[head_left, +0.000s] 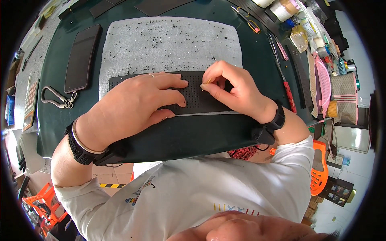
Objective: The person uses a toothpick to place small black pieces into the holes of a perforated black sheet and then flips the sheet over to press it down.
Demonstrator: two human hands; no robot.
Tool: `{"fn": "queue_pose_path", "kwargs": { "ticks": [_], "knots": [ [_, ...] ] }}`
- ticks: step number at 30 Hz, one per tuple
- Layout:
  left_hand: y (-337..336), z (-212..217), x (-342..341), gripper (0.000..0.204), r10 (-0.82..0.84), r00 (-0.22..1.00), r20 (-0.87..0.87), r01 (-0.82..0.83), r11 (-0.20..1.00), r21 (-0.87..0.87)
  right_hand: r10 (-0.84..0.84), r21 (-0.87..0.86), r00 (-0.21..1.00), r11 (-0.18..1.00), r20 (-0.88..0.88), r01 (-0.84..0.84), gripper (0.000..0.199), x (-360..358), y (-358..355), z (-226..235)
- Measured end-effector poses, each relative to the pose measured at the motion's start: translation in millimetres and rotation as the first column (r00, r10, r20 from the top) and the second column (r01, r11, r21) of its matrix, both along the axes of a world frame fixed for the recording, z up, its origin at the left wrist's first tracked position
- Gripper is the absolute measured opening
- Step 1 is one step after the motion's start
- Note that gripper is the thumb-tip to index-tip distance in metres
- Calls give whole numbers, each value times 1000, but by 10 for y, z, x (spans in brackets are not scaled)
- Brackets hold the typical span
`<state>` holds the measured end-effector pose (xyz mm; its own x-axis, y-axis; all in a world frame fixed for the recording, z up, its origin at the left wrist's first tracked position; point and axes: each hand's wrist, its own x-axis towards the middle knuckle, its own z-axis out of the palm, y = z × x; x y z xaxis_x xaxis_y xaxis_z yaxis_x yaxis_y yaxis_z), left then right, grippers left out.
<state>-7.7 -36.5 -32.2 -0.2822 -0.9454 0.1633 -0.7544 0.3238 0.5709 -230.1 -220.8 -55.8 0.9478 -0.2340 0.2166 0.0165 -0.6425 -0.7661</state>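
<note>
Left hand [138,102] lies flat and spread on the black perforated strip [201,96], fingers stretched out across its dotted surface and pressing it down onto the mat, with a ring on one finger. The strip lies crosswise at the near edge of the grey felt pad [169,44], its lower edge just above the bare dark green table [193,136].

Right hand [235,90] hovers over the right part of the strip with thumb and forefinger pinched together on a small pale pin [205,84], its tip touching or almost touching the holes; it is too small to tell which. The other fingers curl in beside the pinch.

Both wrists carry black straps, and the left one has a thin bangle too. The felt pad is sprinkled all over with tiny black specks.

Off to the left, a black phone [82,56] lies face up on the table, well apart from the hands, and a grey carabiner [58,98] with a key ring sits just below it. On the right, a red-handled tool [287,94] lies near the table edge, close to the right wrist. Further back, scissors with yellow handles [247,20] rest on a dark strip, and rolls of tape [281,10] crowd the far right corner.
</note>
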Motion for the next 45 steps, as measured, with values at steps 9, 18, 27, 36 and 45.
{"fn": "queue_pose_path", "kwargs": {
  "ticks": [9, 18, 27, 36, 45],
  "knots": [
    [-1, 5, 4, 27, -3, 1000, -12, 3, 1000, 25, -63, 85, 998, 994, -26, 65, 5, -133, -142, 482],
    [3, 7, 9, 28, -5, 1000, -8, 5, 999, 34, 22, 256, 988, 967, -156, 18, 5, -231, -55, 341],
    [0, 13, -14, 28, -3, 1000, 4, 3, 1000, 20, -11, 322, 999, 946, -45, 25, 8, -98, -4, 49],
    [-11, 40, -15, 29, 22, 1000, 13, -23, 996, 87, 52, 179, 998, 982, 28, -56, 12, -109, 6, -24],
    [-3, 30, -15, 31, 4, 1000, 24, -5, 999, 32, 64, 51, 997, 997, 39, -66, 10, -69, 17, -21]
  ]
}}
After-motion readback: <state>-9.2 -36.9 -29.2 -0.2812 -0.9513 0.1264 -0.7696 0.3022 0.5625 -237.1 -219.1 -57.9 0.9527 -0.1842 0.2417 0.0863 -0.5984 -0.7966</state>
